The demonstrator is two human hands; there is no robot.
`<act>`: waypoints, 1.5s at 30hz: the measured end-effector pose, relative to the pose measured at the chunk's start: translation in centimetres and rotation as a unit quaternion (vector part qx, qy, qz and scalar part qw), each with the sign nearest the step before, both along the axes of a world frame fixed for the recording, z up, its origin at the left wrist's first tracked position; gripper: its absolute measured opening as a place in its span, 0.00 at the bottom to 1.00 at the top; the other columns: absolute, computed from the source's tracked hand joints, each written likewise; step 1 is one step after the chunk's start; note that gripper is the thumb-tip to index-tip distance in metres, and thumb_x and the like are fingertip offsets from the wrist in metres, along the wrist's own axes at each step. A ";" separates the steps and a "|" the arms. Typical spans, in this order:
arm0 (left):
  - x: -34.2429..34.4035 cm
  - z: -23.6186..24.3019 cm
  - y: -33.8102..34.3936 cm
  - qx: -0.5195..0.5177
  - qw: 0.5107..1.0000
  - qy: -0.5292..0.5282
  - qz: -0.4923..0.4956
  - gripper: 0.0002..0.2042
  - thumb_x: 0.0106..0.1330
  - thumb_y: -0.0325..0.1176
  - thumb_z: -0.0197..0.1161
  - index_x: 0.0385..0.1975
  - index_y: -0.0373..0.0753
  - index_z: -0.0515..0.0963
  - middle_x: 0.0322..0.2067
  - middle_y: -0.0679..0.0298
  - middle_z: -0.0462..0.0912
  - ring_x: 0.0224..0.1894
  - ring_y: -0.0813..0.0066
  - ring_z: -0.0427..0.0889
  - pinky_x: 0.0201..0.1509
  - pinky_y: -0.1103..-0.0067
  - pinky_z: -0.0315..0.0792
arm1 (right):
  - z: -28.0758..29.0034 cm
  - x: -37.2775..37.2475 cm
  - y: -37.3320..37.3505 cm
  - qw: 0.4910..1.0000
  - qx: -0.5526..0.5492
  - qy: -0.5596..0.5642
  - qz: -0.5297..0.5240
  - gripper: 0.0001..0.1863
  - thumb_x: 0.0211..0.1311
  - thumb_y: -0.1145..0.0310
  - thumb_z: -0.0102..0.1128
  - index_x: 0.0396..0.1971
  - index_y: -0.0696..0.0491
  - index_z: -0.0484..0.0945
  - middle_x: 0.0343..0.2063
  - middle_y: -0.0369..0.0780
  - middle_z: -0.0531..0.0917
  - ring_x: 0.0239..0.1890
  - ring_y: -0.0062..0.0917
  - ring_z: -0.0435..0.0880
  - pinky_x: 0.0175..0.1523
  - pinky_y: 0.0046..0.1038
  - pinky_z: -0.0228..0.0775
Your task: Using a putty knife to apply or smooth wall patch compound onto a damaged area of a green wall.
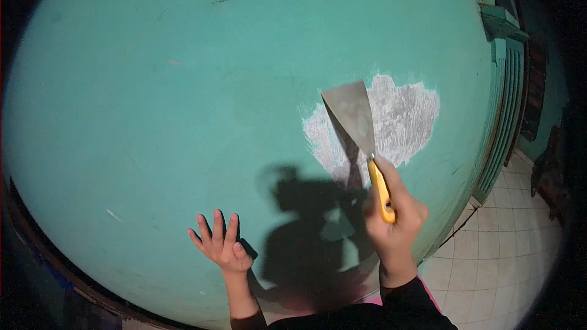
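Note:
My right hand (397,220) is closed round the yellow handle of a putty knife (354,113). Its wide metal blade points up and a little to the left, over a rough whitish-grey patch (403,119) where the green paint is gone. The blade throws a dark shadow on that patch; whether its edge touches the wall cannot be made out. Lower and to the left, my left hand (221,244) has its fingers spread against or close to the green wall (183,134), holding nothing.
My own shadow (306,226) falls on the wall between my arms. At the right stand a green fluted pillar (504,110) and a pale tiled floor (489,250). A dark edge (79,290) runs along the lower left. Something pink (431,293) shows by my right sleeve.

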State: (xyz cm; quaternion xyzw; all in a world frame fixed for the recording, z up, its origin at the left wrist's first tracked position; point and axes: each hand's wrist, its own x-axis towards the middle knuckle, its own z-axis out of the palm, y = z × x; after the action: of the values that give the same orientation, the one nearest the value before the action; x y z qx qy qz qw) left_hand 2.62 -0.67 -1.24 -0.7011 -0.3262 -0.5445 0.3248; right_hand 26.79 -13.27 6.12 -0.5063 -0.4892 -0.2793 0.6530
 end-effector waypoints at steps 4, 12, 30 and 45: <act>-0.3 -0.1 0.0 -0.001 1.000 -0.008 0.002 0.23 0.64 0.41 0.32 0.48 0.46 0.76 0.57 0.62 0.68 0.64 0.52 0.56 0.67 0.57 0.34 | -0.2 -0.3 -0.1 1.000 0.008 -0.022 0.001 0.25 0.39 0.80 0.61 0.45 0.56 0.76 0.12 0.41 0.70 0.11 0.26 0.70 0.21 0.23 0.64; 0.0 -0.3 0.0 -0.003 1.000 -0.016 0.005 0.23 0.64 0.42 0.32 0.48 0.47 0.76 0.57 0.63 0.68 0.64 0.53 0.56 0.67 0.58 0.35 | -0.6 -0.6 -0.3 0.999 -0.019 -0.041 0.022 0.22 0.39 0.80 0.60 0.42 0.58 0.77 0.12 0.42 0.70 0.13 0.28 0.72 0.22 0.25 0.66; 0.5 -0.4 -0.4 0.006 1.000 -0.024 0.014 0.23 0.65 0.41 0.31 0.49 0.45 0.75 0.57 0.62 0.68 0.63 0.52 0.57 0.67 0.58 0.36 | -0.2 0.0 -2.0 0.993 -0.037 -0.071 0.081 0.21 0.39 0.82 0.54 0.41 0.60 0.75 0.23 0.45 0.80 0.20 0.30 0.80 0.27 0.23 0.71; 2.0 -0.7 -1.1 0.005 1.000 -0.023 0.014 0.24 0.65 0.40 0.31 0.48 0.40 0.75 0.56 0.58 0.68 0.63 0.51 0.56 0.66 0.58 0.35 | -1.8 1.2 -1.6 0.993 -0.030 -0.058 0.099 0.27 0.45 0.78 0.59 0.51 0.53 0.71 0.13 0.37 0.74 0.11 0.25 0.72 0.18 0.26 0.66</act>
State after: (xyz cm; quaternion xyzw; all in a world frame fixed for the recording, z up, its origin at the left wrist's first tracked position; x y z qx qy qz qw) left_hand 4.58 -1.81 -1.98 -0.6819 -0.3409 -0.5576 0.3283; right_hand 28.00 -14.84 4.35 -0.4572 -0.5823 -0.2274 0.6326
